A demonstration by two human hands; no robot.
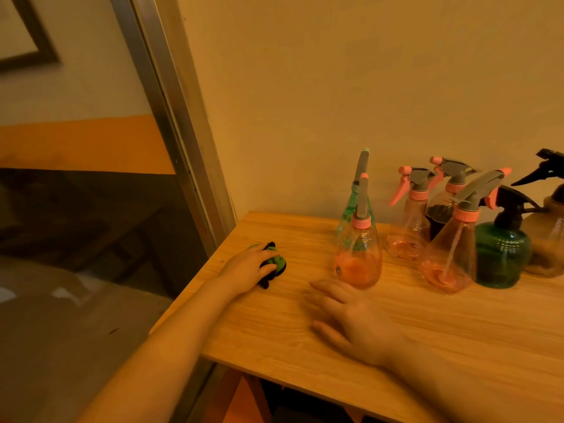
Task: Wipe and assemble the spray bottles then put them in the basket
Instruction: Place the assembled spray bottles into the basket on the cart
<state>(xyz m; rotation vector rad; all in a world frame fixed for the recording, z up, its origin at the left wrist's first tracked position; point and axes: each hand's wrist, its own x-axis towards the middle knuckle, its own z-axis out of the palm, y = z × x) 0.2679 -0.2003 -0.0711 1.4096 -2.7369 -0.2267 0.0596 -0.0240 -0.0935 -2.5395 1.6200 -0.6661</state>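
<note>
Wooden worktop against wall. On it: green-black cloth near left edge, cluster of spray bottles upright at back right.

I read this as home interior, utility corner: wood-grain table against plain painted wall, metal door frame with glass, picture frame beyond, spray bottles clustered by wall.

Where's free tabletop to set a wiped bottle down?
Bare wood lies along the table's near edge, right of the right hand, and between the green cloth and the pink bottle. The back right by the wall is crowded with spray bottles.
</note>
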